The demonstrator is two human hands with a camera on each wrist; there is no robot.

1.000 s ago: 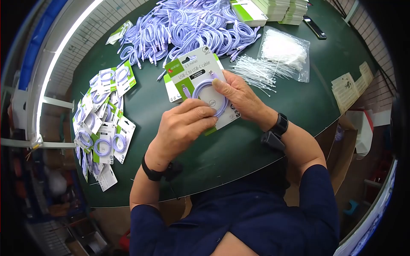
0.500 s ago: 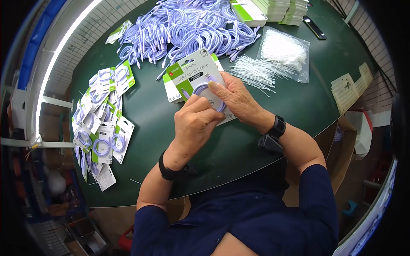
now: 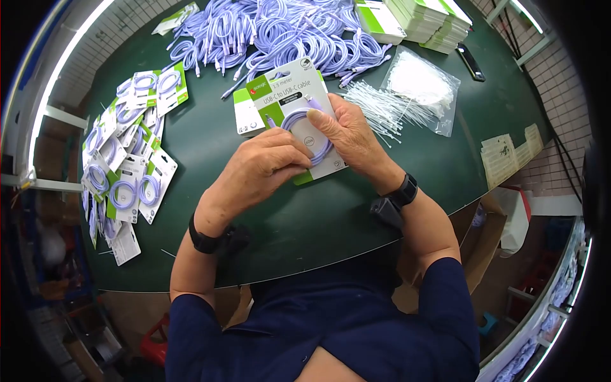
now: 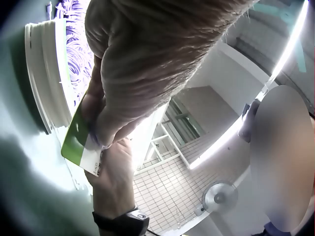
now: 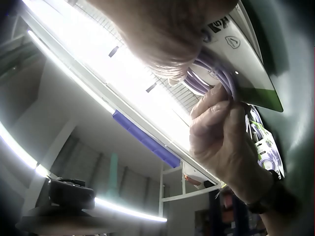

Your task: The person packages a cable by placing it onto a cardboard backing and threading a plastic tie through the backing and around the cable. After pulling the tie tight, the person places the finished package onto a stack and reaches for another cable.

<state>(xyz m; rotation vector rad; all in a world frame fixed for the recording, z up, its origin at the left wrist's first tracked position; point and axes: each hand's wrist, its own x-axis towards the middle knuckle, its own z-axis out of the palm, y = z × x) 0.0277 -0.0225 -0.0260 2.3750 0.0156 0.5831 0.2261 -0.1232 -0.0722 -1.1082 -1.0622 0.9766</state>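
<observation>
A coiled lilac USB-C cable (image 3: 294, 121) lies against a printed cardboard card (image 3: 283, 93), held up over the table. My right hand (image 3: 353, 137) grips the card's right edge, its thumb pressing on the coil and its other fingers behind the card. At the coil's lower part, my left hand (image 3: 264, 159) has its fingers bent. In the right wrist view, the left fingers (image 5: 211, 120) pinch the lilac strands near the card's green end (image 5: 261, 98). Behind the held card, a stack of cards (image 3: 247, 116) stands on the table.
Several carded cables (image 3: 130, 172) lie heaped at the left. A large pile of lilac cables (image 3: 280, 32) covers the back. At the right are white cable ties (image 3: 379, 108), a clear bag of ties (image 3: 420, 79), stacked cards (image 3: 426, 22) and a black phone-like object (image 3: 470, 62).
The left hand lifted at the coil's lower right, then came back to its lower left. The right hand keeps its hold on the card. The head view has shifted.
</observation>
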